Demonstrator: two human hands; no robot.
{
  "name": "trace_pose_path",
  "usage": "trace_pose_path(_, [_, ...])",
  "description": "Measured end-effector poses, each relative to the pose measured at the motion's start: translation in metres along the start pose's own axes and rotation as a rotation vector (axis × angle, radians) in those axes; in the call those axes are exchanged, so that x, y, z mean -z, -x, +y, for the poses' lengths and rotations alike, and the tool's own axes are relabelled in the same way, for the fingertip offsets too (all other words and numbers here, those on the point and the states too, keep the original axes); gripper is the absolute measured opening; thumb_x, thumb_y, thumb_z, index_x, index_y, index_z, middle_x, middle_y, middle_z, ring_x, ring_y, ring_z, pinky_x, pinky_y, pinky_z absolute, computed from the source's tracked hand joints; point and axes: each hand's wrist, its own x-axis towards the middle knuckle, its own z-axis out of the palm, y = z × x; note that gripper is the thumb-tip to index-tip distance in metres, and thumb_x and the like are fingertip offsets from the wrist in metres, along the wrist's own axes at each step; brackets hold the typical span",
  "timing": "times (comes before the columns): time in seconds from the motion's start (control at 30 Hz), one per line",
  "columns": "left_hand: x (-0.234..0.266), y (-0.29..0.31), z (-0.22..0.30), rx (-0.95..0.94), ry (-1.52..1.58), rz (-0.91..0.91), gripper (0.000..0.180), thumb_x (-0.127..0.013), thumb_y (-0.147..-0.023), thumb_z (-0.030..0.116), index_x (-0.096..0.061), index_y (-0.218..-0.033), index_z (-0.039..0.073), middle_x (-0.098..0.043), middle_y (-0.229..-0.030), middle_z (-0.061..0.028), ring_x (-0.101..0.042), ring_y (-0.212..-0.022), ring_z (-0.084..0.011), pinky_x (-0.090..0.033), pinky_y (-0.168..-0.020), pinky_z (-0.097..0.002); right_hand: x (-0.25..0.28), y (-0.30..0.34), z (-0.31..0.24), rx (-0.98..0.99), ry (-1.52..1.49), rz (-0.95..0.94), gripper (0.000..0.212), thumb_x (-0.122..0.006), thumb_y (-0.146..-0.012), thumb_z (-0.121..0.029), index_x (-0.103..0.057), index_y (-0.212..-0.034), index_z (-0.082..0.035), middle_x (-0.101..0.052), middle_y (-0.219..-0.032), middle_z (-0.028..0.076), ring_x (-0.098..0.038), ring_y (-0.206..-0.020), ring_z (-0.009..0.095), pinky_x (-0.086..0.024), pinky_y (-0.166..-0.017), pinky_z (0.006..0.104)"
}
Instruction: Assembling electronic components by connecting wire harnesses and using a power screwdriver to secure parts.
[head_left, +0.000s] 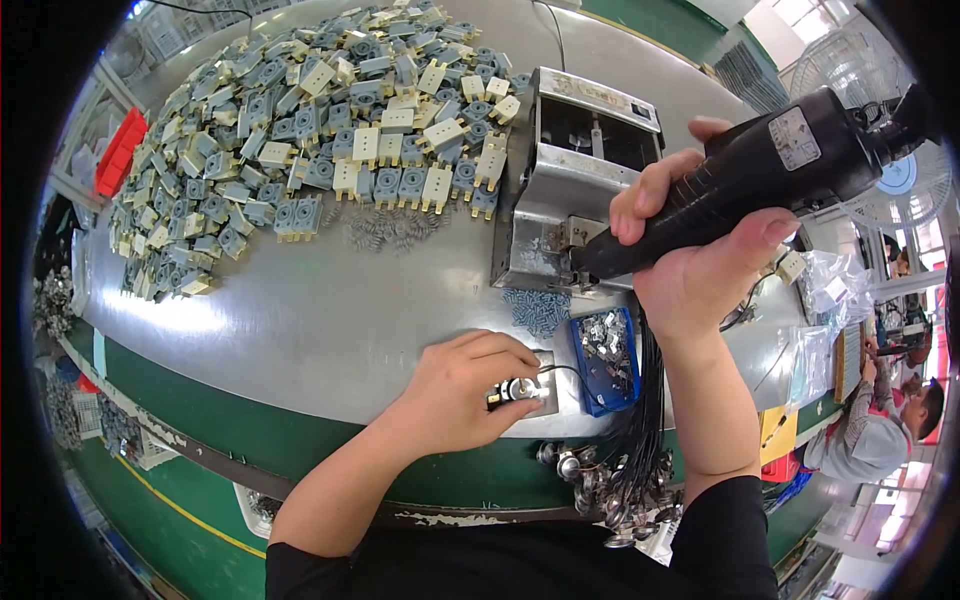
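Observation:
My left hand (465, 385) is closed around a small round metal part (515, 390) with a thin black cable, low over a flat metal plate (546, 372) near the table's front edge. In my right hand (685, 280) is a black electric screwdriver (745, 180), gripped with the fingers wrapped round its body. Its nose points down and left to the front of a metal box-shaped device (560, 190); whether the tip touches it is hidden. Blue screws (540, 312) lie in front of that device, beside a blue tray (598, 398) of small metal pieces.
A large heap of grey and cream blocks (320, 130) covers the back left, with loose springs (395, 228) before it. Black cables (648, 400) with round metal ends (600, 480) hang over the front edge. A fan (900, 175) and a co-worker (870, 440) are at right.

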Motion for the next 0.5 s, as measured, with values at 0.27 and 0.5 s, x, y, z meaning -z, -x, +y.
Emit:
trace_pose_path(0.27, [0.003,0.000,-0.003,-0.006,0.014,0.018,0.031,-0.091,-0.073,0.012,-0.076,-0.099,0.005,-0.077,-0.105,-0.0093,-0.074,-0.100,-0.0311,-0.059,-0.086,-0.0409,0.001,0.069,-0.046,-0.231,-0.363,-0.129,0.121,-0.056,-0.078,-0.096,-0.035,-0.159,-0.008,-0.055,-0.070,0.006,-0.058,-0.055,0.021,-0.050,-0.056,0.0385])
trace_pose_path(0.5, [0.002,0.002,-0.005,-0.005,0.022,0.028,0.030,-0.091,-0.073,0.014,-0.075,-0.096,0.005,-0.076,-0.104,-0.0094,-0.074,-0.097,-0.0310,-0.059,-0.084,-0.0402,-0.013,0.083,-0.037,-0.225,-0.357,-0.059,0.121,-0.055,-0.077,-0.097,-0.034,-0.159,-0.010,-0.054,-0.070,0.006,-0.056,-0.053,0.021,-0.049,-0.054,0.0381])
